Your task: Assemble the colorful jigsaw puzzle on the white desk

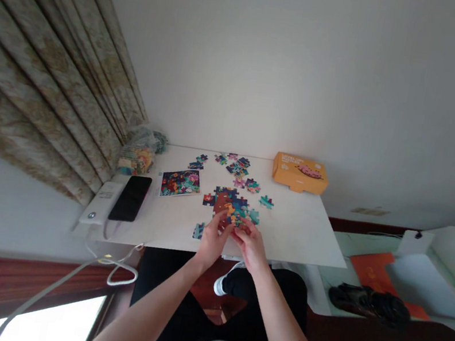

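Blue-and-orange jigsaw cluster [228,204] sits mid-tabletop [299,235], loose jigsaw pieces [242,166] lie unjoined beyond it, and I see left hand [212,242] and right hand [250,247] curled at its edge, grip on any piece impossible to call.

A white rectangular tabletop [296,231] stands against the wall. A clear plastic bag [139,151] of colourful packaging sits at its far left corner, and an orange cardboard box [300,173] with a pink picture on its lid lies at the far right corner. Along the left edge, a black smartphone [130,198] rests just beside a white plastic power strip [102,202]. A printed puzzle picture card [180,183] lies near them. A partly joined multicoloured jigsaw puzzle [228,203] sits towards the near edge, while loose jigsaw pieces [237,166] are scattered between it and the far edge.
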The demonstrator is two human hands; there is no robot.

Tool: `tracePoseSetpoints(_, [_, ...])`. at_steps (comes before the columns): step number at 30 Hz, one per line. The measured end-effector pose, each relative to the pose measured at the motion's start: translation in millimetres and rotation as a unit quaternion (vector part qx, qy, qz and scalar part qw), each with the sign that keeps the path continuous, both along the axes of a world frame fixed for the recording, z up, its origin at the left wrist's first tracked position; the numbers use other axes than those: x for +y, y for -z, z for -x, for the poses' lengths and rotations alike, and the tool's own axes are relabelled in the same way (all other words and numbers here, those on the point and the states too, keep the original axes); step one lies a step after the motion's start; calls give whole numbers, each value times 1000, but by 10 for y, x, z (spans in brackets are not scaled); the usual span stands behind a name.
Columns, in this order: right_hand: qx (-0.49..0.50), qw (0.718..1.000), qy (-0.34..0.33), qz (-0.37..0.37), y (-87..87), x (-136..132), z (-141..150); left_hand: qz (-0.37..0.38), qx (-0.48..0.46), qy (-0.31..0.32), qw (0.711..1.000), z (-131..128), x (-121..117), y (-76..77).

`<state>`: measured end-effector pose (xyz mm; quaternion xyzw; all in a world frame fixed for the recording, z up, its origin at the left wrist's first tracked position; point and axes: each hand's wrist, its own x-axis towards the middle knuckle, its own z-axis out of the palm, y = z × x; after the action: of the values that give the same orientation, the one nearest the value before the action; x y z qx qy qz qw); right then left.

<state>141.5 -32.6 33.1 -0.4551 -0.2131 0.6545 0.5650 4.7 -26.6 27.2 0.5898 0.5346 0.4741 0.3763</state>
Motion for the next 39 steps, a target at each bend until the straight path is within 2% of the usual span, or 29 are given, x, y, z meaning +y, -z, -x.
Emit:
tracePoseSetpoints(4, [-80, 996, -23, -15, -11, -3, -62, 70, -46, -16, 996, -120, 70, 51])
tracePoseSetpoints(7, [-165, 985, -38, -44, 25, 81, -187, 81, -11, 13, 997, -132, 175, 90])
tracePoseSetpoints(9, [-206, 976, -48, -61, 67, 211, -292, 58, 29, 27, 998, -158, 263, 100])
tracePoseSetpoints(11, [-234, 969, -41, -69, 111, 417, -398, 6, 90, 16, 996, -205, 368, 98])
tracePoseSetpoints(13, [-255, 964, -12, -75, 152, 685, -486, -49, 182, 3, 982, -267, 481, 92])
tracePoseSetpoints(16, [-300, 950, 6, -90, 214, 1121, -550, -92, 332, 21, 938, -358, 622, 88])
tracePoseSetpoints(18, [-338, 937, -34, -86, 259, 1379, -550, -103, 404, 43, 908, -403, 674, 98])
tracePoseSetpoints(21, [-389, 915, -77, -74, 325, 1675, -538, -98, 453, 58, 884, -433, 690, 132])
tracePoseSetpoints(24, [-424, 899, -80, -79, 366, 1871, -557, -90, 458, 56, 883, -431, 673, 168])
tracePoseSetpoints(27, [-432, 892, -92, -93, 387, 1958, -591, -96, 452, 52, 885, -423, 661, 181])
tracePoseSetpoints(30, [-414, 890, -136, -132, 411, 1927, -621, -99, 444, 47, 889, -426, 661, 179])
tracePoseSetpoints(33, [-447, 865, -167, -157, 437, 1847, -648, -103, 433, 46, 894, -433, 661, 172])
tracePoseSetpoints(39, [-539, 815, -156, -144, 431, 1825, -671, -107, 397, 47, 910, -432, 661, 170])
